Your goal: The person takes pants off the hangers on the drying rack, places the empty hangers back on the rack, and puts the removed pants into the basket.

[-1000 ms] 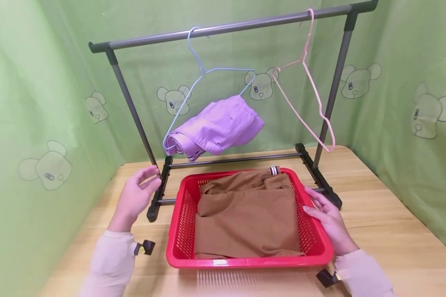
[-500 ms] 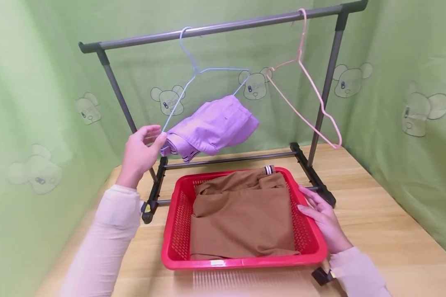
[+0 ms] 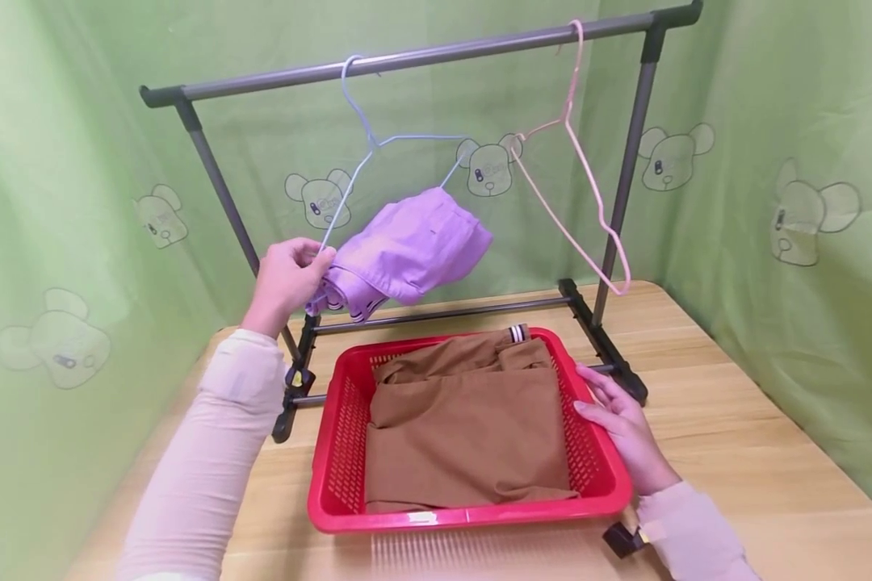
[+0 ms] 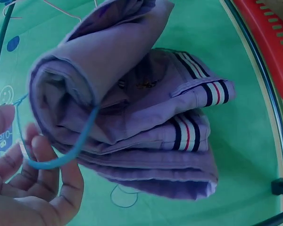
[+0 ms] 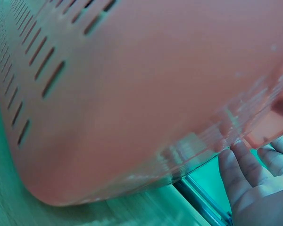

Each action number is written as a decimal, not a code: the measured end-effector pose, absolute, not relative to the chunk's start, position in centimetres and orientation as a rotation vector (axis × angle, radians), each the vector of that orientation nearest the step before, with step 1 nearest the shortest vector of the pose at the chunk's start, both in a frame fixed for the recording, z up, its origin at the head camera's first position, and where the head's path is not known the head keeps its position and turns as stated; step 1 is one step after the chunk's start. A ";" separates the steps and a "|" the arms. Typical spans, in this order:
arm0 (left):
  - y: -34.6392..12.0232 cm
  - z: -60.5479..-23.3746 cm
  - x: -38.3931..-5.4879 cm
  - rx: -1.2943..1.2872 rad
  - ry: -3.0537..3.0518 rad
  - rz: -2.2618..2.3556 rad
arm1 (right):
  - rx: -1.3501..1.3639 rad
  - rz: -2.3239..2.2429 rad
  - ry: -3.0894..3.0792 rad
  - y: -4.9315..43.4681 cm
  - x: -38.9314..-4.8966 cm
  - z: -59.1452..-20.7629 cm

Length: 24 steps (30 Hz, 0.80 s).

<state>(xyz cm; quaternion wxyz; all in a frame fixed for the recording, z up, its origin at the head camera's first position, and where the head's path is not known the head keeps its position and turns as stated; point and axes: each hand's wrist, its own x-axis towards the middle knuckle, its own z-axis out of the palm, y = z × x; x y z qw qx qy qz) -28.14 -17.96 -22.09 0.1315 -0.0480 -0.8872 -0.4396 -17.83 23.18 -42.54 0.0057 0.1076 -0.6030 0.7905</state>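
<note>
My left hand [image 3: 291,278] pinches the lower left side of a light blue hanger [image 3: 350,187], which hooks over the rack's top bar. In the left wrist view, curled fingers [image 4: 52,162] lie behind the rounded end of the hanger wire [image 4: 61,160]. A folded purple garment [image 3: 407,246] with striped trim hangs over the hanger's lower bar, just right of that hand. My right hand [image 3: 625,432] grips the right rim of a red plastic basket [image 3: 324,452], thumb on top. Inside the basket lies a folded brown garment [image 3: 472,436] with a striped edge.
A grey metal rack [image 3: 436,56] with black feet [image 3: 610,351] stands behind the basket on a wooden table [image 3: 727,436]. From the bar's right part hangs a bare pink hanger [image 3: 589,173]. Green curtains [image 3: 44,202] printed with bears surround the table.
My left hand has risen from beside the basket to the blue hanger and taken hold of its left side. The right hand keeps its grip on the basket. The head view has shifted slightly.
</note>
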 end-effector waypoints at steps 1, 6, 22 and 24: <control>-17.9 -22.2 -28.1 -0.141 -2.567 -1.300 | 0.332 2.473 -1.893 23.2 -17.8 -42.6; -18.0 -23.0 -28.0 -0.133 -2.555 -1.453 | 0.297 2.471 -1.927 23.1 -17.4 -42.9; -18.1 -22.8 -28.2 -0.181 -2.436 -1.974 | 0.364 2.430 -1.903 23.0 -18.0 -42.4; -18.0 -22.9 -28.1 -0.212 -2.382 -2.075 | 0.371 2.435 -1.885 23.0 -18.0 -42.5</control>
